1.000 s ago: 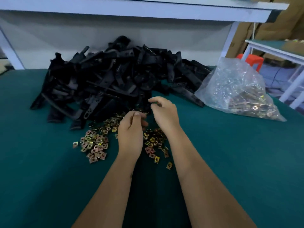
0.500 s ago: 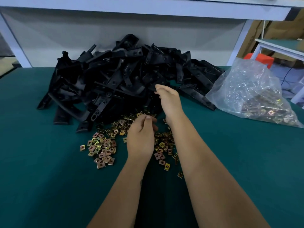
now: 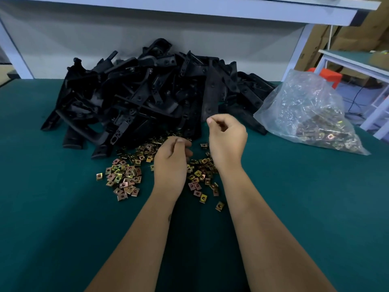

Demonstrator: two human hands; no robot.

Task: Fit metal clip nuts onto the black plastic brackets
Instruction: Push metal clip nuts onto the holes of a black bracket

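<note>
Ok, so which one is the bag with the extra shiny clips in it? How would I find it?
Start at the big heap of black brackets at the back of the green table. Look along its right side to the crinkly clear plastic bag lying there. Unlike the loose clip nuts scattered near the hands, its clips are all shut inside see-through plastic.

A green worktop (image 3: 63,207) is carrying a heap of black brackets (image 3: 151,98) at the back; loose clip nuts (image 3: 126,178) are lying scattered before it; a clear bag (image 3: 305,114) is sitting to the right.
</note>
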